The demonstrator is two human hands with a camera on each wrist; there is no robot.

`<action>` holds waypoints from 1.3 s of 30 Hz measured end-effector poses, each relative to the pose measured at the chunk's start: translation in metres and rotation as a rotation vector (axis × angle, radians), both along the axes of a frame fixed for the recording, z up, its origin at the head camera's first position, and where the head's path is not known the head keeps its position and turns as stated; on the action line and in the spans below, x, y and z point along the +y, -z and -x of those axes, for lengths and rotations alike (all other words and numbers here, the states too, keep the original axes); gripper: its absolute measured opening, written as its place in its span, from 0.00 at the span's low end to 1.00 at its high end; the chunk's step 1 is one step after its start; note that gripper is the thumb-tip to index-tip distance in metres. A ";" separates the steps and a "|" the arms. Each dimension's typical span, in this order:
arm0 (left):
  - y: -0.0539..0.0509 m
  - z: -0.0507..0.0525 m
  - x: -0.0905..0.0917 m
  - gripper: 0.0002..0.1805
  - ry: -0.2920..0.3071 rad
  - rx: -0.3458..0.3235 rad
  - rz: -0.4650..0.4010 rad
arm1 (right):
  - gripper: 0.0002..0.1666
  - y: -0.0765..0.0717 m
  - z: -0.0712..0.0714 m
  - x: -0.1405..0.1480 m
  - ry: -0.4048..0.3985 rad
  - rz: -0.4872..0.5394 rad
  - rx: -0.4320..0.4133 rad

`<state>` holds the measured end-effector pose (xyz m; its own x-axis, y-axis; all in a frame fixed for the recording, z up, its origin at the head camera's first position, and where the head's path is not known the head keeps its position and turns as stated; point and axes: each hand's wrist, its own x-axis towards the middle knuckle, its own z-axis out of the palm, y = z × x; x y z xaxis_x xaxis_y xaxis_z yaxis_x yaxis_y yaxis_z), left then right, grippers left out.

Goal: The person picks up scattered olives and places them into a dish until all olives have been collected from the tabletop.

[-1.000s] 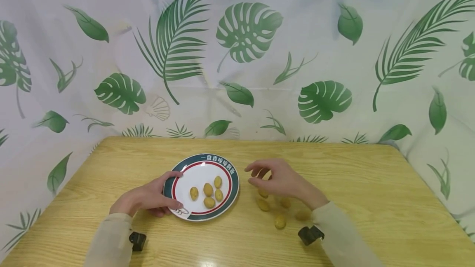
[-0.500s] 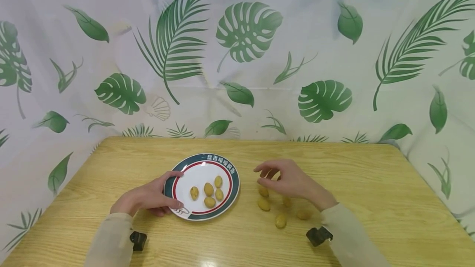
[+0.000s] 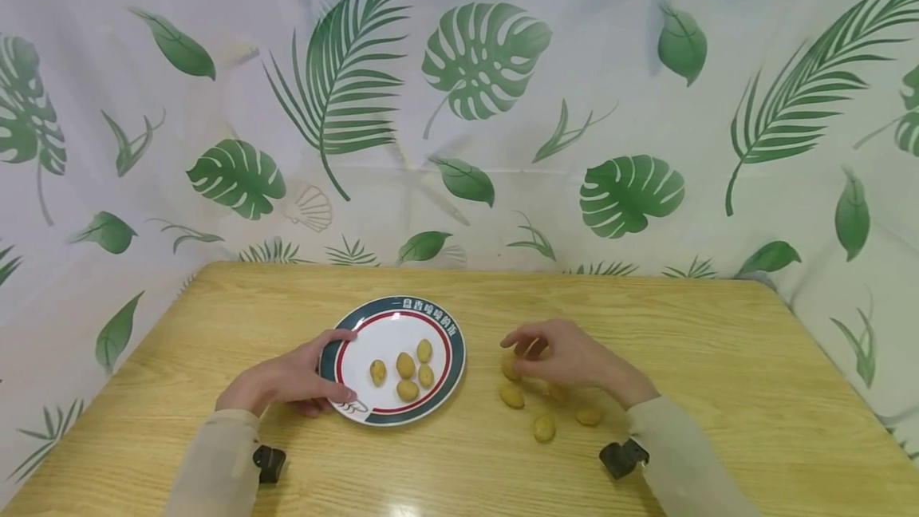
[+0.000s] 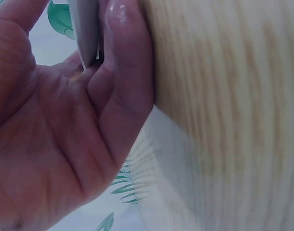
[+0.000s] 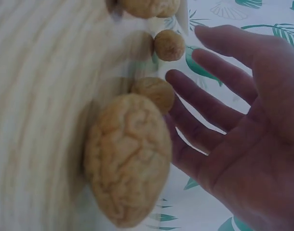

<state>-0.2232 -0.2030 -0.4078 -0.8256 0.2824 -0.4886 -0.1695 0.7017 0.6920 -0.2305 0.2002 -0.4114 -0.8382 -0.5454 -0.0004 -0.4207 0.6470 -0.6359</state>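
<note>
My left hand (image 3: 294,377) grips the left rim of a round white plate (image 3: 362,357) with a dark green border and red ring. Its thumb lies over the rim, with other fingers beneath. In the left wrist view, the plate's edge (image 4: 84,29) sits between thumb and fingers. Several small, wrinkled, yellow-brown oval fruits (image 3: 405,365) lie on the plate. My right hand (image 3: 563,353) hovers right of the plate, fingers apart and loosely bent, holding nothing. More such fruits (image 3: 512,396) lie below it on the table; in the right wrist view one fruit (image 5: 127,161) is close and large.
The wooden table (image 3: 431,473) extends around the plate on all sides. Two loose fruits, a nearer one (image 3: 544,427) and one by the right wrist (image 3: 589,416), lie toward the front. A leaf-printed white curtain (image 3: 524,206) stands behind the table.
My right hand has moved away from the plate to the right, then lowered slightly over the loose fruits. My left hand and the plate stay in place.
</note>
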 end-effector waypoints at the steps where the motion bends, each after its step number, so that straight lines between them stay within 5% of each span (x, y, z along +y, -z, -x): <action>1: 0.000 0.000 0.000 0.51 -0.002 -0.001 0.000 | 0.18 0.001 0.000 0.001 -0.005 -0.010 -0.007; 12: -0.001 0.000 0.000 0.51 0.002 0.000 0.001 | 0.16 0.004 0.001 0.001 -0.048 -0.018 -0.024; 39: 0.000 0.001 0.001 0.51 -0.007 -0.003 0.009 | 0.15 0.000 0.001 -0.005 0.011 -0.037 -0.062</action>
